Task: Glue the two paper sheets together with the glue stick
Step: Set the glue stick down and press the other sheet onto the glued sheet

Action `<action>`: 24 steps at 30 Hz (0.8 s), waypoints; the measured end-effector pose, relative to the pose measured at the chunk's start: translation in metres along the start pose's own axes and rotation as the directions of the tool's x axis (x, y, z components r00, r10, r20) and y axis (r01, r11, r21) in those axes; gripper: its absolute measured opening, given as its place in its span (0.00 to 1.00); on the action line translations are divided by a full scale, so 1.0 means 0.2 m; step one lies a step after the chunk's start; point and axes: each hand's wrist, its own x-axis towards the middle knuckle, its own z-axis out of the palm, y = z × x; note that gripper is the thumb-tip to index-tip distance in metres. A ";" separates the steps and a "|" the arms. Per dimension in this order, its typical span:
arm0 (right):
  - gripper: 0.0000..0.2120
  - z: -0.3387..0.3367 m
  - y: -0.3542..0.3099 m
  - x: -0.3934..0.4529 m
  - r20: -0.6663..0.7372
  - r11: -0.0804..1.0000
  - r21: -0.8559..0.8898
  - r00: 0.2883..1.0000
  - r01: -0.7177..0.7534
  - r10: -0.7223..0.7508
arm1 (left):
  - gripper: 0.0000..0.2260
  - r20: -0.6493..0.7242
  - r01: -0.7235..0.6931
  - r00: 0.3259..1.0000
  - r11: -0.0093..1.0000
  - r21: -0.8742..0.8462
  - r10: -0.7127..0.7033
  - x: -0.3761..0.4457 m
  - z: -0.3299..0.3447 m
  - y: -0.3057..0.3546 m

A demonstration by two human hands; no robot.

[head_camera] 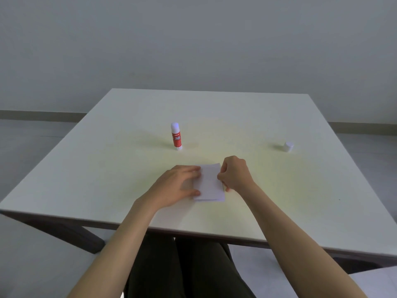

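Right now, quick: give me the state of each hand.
Left hand: open, fingers flat, pressing on the left part of the paper sheets.
Right hand: fingers curled at the sheets' right edge; whether it pinches the paper cannot be told.

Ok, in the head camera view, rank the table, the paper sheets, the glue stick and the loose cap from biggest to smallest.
1. table
2. paper sheets
3. glue stick
4. cap

The sheets lie nearer the camera, but the order looks safe.

White paper sheets (209, 182), red-labelled white glue stick (176, 136), white cap (288, 146), pale cream table (236, 117).
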 end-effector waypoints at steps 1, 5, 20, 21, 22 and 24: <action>0.09 0.00 0.00 0.00 -0.004 1.000 -0.002 1.000 0.001 -0.001 | 0.27 0.033 -0.011 0.999 1.000 0.006 0.010 0.00 0.00 0.00; 0.06 0.02 0.01 -0.02 -0.052 1.000 0.028 0.999 0.002 0.000 | 0.29 0.065 -0.027 0.998 0.998 0.062 0.023 0.00 0.00 0.01; 0.10 0.16 0.06 -0.48 -0.207 0.856 -0.458 0.908 0.240 -0.365 | 0.30 0.068 -0.038 0.997 0.993 0.112 0.031 0.03 0.00 -0.02; 0.10 0.16 0.06 -0.50 -0.211 0.844 -0.482 0.904 0.236 -0.373 | 0.30 0.062 -0.045 0.997 0.993 0.109 0.038 0.03 0.00 -0.02; 0.11 0.17 0.06 -0.51 -0.218 0.833 -0.500 0.896 0.237 -0.386 | 0.29 0.056 -0.050 0.997 0.993 0.103 0.044 0.03 0.00 -0.03; 0.12 0.16 0.06 -0.49 -0.223 0.823 -0.517 0.891 0.236 -0.396 | 0.30 0.046 -0.057 0.998 0.994 0.097 0.052 0.03 0.01 -0.04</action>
